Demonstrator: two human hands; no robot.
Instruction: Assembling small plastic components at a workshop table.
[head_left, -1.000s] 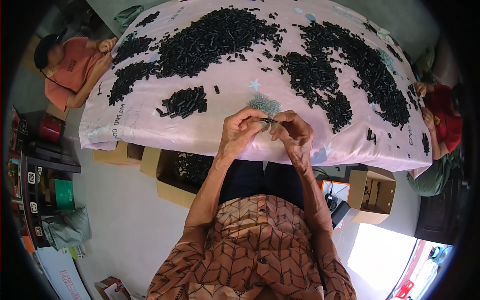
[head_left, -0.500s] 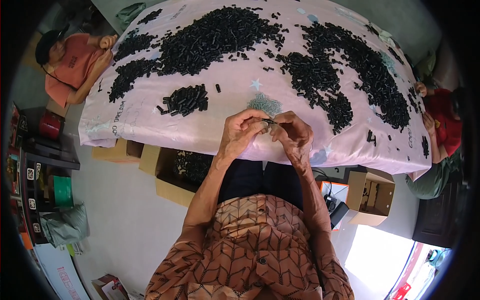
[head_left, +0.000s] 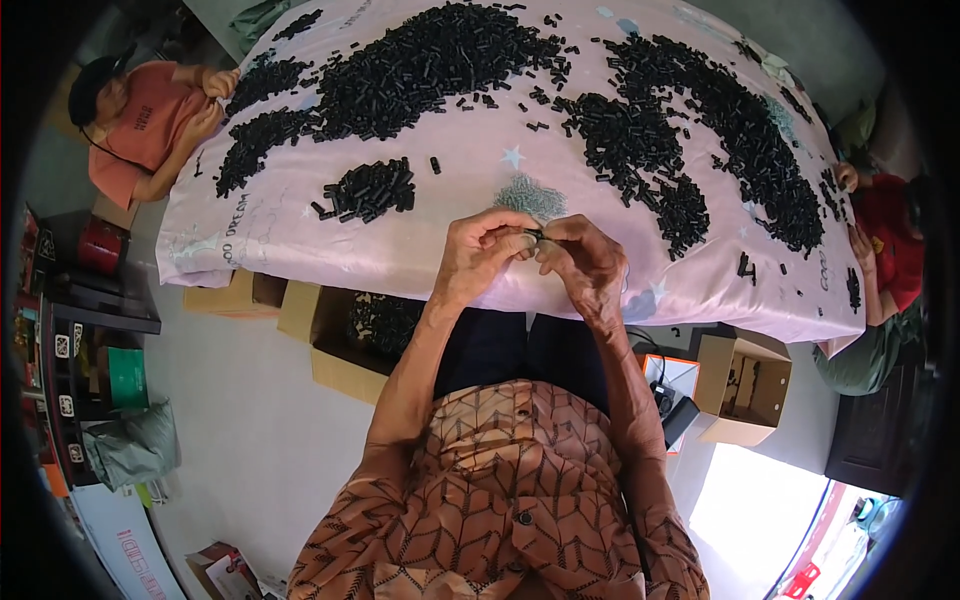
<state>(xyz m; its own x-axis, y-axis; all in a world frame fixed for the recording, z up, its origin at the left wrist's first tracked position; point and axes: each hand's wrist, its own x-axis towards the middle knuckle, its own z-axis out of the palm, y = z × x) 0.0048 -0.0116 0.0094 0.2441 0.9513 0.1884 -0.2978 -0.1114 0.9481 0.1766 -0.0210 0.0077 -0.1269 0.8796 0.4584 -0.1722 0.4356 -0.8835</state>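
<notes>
Over the near edge of the table, my left hand (head_left: 482,252) and my right hand (head_left: 588,265) meet fingertip to fingertip. Between them is a small black tube-like piece (head_left: 538,234), pinched from both sides and mostly hidden by thumbs and fingers. Whether a second, smaller part is in the pinch I cannot tell. Just beyond my fingers lies a pile of tiny clear-grey parts (head_left: 530,196). A small heap of black tube-like pieces (head_left: 370,190) sits to the left of it, with one loose piece beside the heap.
Large heaps of black pieces (head_left: 430,75) spread over the pink cloth (head_left: 450,190). One co-worker (head_left: 150,130) sits at the left, another (head_left: 885,240) at the right. Below the table edge stand an open box of dark pieces (head_left: 345,375) and another cardboard box (head_left: 745,385).
The black piece showed more plainly between my fingertips before; now my fingers cover more of it. My hands stay close together, and the view has shifted slightly.
</notes>
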